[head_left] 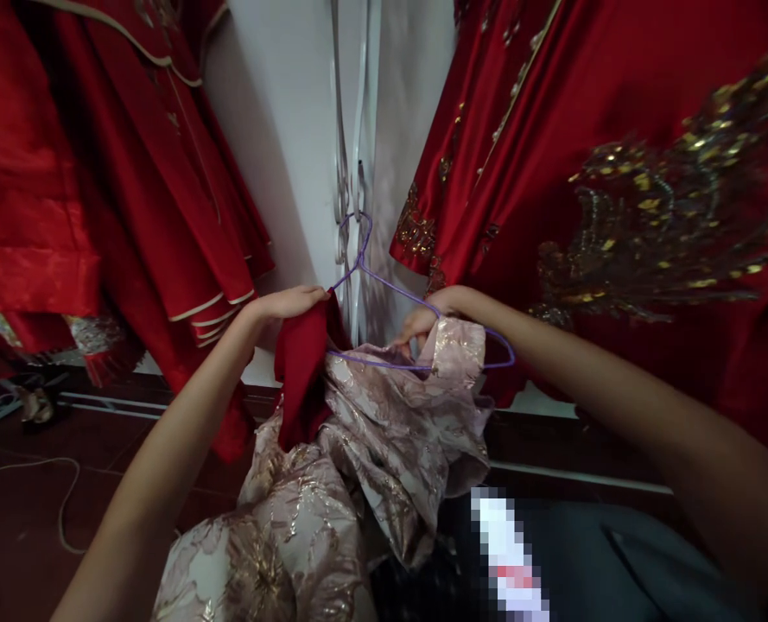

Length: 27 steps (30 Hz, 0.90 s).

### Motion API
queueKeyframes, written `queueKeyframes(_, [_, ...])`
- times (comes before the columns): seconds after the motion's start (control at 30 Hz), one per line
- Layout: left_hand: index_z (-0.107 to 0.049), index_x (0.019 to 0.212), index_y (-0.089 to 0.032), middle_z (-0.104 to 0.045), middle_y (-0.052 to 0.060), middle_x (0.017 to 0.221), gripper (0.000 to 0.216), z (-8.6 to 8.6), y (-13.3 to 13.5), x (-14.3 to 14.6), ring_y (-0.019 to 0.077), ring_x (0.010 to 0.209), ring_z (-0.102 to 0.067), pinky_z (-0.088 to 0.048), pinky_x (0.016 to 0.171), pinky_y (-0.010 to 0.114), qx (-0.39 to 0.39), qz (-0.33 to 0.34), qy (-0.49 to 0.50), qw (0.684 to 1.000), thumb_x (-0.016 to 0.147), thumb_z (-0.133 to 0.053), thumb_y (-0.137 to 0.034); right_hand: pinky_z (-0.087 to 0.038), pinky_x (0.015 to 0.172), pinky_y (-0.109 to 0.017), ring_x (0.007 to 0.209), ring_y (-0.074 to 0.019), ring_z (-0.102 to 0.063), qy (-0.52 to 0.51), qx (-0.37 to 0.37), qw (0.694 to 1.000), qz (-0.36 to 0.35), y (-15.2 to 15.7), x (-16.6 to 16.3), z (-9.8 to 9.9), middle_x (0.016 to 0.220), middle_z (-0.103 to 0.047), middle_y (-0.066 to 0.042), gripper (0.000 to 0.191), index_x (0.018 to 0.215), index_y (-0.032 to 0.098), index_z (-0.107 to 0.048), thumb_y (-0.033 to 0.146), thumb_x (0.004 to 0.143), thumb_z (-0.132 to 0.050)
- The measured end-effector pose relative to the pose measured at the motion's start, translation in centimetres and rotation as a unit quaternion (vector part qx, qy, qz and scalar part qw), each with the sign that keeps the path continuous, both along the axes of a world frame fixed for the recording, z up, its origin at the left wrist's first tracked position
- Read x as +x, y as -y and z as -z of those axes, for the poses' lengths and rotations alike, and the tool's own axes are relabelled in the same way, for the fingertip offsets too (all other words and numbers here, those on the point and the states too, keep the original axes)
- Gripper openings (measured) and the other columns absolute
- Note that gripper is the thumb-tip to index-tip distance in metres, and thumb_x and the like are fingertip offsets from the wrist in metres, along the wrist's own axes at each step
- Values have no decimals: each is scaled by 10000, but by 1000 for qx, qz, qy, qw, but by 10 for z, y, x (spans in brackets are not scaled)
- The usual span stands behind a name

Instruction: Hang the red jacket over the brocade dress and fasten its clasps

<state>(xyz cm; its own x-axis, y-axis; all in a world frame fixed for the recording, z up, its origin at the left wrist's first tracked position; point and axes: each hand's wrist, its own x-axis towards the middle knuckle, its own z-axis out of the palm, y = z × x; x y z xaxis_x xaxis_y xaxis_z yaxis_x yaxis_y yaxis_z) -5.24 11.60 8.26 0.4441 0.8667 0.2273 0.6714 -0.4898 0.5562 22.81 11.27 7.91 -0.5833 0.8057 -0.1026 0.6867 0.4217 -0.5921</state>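
Observation:
A purple wire hanger [398, 291] hangs by its hook from a metal chain-like strip. On it is a pale pink brocade dress [384, 432] with gold patterns, its wide strap over the hanger's right part. Red cloth [302, 363] lies over the hanger's left part. My left hand [296, 301] is closed over the top of this red cloth at the hanger's left shoulder. My right hand [422, 322], its fingers curled, grips the dress near its strap, just under the hanger's right arm. The hanger's left end is hidden beneath the red cloth.
Red garments [130, 155] hang on the left, and a red gown [552, 104] with gold sequins hangs on the right, close to my right arm. A white wall [267, 95] stands behind. A pale cable [66, 501] lies on the dark floor. Dark fabric is at lower right.

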Motion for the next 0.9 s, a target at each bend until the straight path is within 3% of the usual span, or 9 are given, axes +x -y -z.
queueKeyframes(0.2, [-622,731,-140,-649,13,675,340,14,2,-14,165,599,-570,-453,559,255,-73,-68,106,989,787,-409,-399,-469,571,-260,577,-123,-572,-17,-20,996,-85,-7,-60,23,644,-640,-11,342,772,164,-650,490,672,-666])
queueKeyframes(0.33, [-641,873,-138,-680,40,740,371,17,4,-19,186,628,-613,-488,594,287,-162,-49,209,963,767,-429,-424,-446,845,-299,945,-173,-581,-64,64,976,-198,-8,-59,11,947,-667,-32,276,901,215,-689,413,712,-652])
queueKeyframes(0.43, [-634,948,-136,-684,54,752,431,18,4,-23,193,667,-627,-500,630,297,-202,-28,244,948,772,-407,-457,-416,909,-299,1107,-181,-518,-50,-15,972,-231,-3,-56,1,1098,-628,-29,315,1004,238,-671,409,744,-623])
queueKeyframes(0.53, [-630,953,-146,-682,40,754,412,20,6,-23,181,670,-618,-497,644,290,-209,-12,257,944,785,-400,-444,-458,843,-297,1032,-174,-565,-50,-107,968,-220,5,-55,4,1080,-629,-49,334,1016,204,-641,429,791,-540])
queueKeyframes(0.63, [-613,928,-148,-664,24,773,343,23,12,-19,173,698,-599,-488,668,281,-182,11,261,948,783,-431,-401,-480,755,-296,893,-180,-600,-78,-99,978,-169,8,-55,10,965,-641,-64,306,947,177,-601,417,763,-560])
queueKeyframes(0.7, [-586,883,-153,-632,13,775,289,24,16,-15,163,711,-570,-471,676,268,-138,33,242,960,781,-439,-380,-478,704,-294,828,-192,-598,-66,-25,990,-123,7,-55,9,904,-635,-62,314,952,173,-564,356,705,-629])
queueKeyframes(0.77, [-544,797,-160,-582,-2,743,233,26,19,-11,143,699,-525,-443,681,248,-75,50,209,974,790,-429,-362,-463,678,-292,795,-204,-590,-9,117,991,-59,6,-56,3,877,-627,-66,359,986,164,-537,236,656,-658])
queueKeyframes(0.83, [-488,720,-166,-523,-13,698,209,30,19,-9,125,681,-478,-410,687,228,-4,49,182,982,806,-406,-337,-443,663,-293,779,-213,-590,84,263,961,27,5,-57,-7,874,-628,-73,419,1055,155,-507,140,650,-612])
queueKeyframes(0.9, [-444,684,-170,-463,-21,659,204,35,16,-8,112,658,-438,-382,678,213,61,29,180,981,821,-379,-307,-430,659,-297,798,-229,-605,179,338,917,113,5,-56,-15,896,-637,-87,497,1139,142,-461,91,655,-560])
